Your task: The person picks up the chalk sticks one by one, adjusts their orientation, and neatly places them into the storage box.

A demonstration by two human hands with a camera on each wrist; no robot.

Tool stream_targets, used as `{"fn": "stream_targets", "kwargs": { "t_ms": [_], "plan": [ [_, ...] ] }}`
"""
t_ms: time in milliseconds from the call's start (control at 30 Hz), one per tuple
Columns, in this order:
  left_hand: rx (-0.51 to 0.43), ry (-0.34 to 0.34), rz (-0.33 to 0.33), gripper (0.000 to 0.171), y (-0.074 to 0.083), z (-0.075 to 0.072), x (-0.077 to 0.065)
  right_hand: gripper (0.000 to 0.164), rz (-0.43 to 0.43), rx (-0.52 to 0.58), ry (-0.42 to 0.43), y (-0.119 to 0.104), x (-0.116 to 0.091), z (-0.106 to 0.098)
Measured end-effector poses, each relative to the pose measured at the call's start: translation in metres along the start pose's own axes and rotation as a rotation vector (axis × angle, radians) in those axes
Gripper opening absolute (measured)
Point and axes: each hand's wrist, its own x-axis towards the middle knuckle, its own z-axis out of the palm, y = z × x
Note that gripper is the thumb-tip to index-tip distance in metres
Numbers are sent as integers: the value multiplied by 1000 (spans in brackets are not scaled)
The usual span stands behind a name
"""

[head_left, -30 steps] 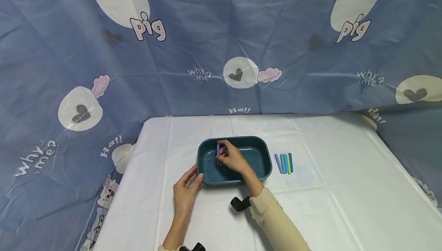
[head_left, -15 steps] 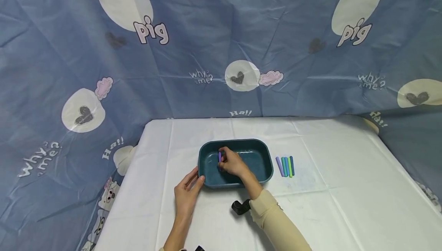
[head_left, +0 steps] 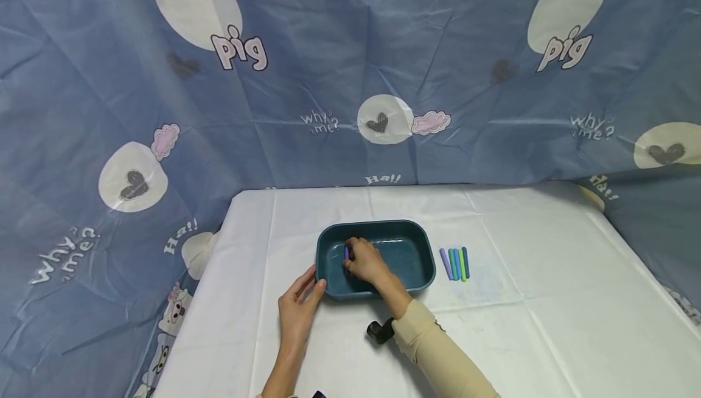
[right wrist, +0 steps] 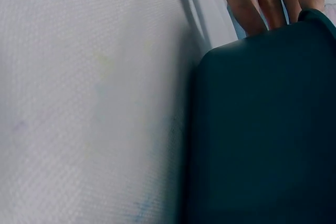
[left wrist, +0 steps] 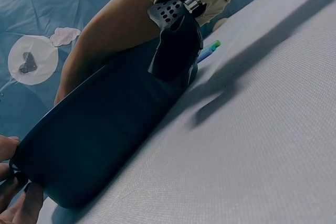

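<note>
A dark teal rectangular bin (head_left: pixel 408 261) stands on the white-covered table. Its left front corner is steadied by my left hand (head_left: pixel 296 313), with the thumb at the front rim and the fingers laid along the outer side wall. Those fingers (right wrist: pixel 247 3) look straight in the right wrist view. Inside the bin, toward its left end, my right hand (head_left: pixel 366 262) pinches a slim purple crayon (head_left: pixel 347 253) that points away from me. The lower part of the crayon is hidden by the fingers. The bin wall hides the right hand's fingers in both wrist views.
Several crayons (head_left: pixel 455 264) in purple, teal, blue, green and navy lie side by side just right of the bin. Faint coloured smudges (head_left: pixel 484 288) mark the cloth near them. A blue printed curtain (head_left: pixel 306 69) hangs behind the table and along its sides.
My right hand has lowered the purple crayon deeper into the left part of the bin. My left hand stays at the corner. The head view has tilted slightly.
</note>
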Motion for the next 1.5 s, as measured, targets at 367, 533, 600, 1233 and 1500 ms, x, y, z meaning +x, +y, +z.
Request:
{"fn": "stream_targets", "kwargs": {
  "t_ms": [367,533,600,1233,1500],
  "plan": [
    [-7,23,16,44,1,1,7,43,-28,-27,29,-5,7,-6],
    [-5,28,18,44,1,1,8,43,-24,-23,26,-6,8,-6],
    [-7,25,21,44,1,1,8,43,-21,-26,27,-6,8,-7],
    [11,44,-1,45,-4,-6,1,47,0,70,-64,-4,3,-1],
    [-7,19,-2,46,-5,-2,2,49,-2,185,-69,7,-1,-3]
  ]
}}
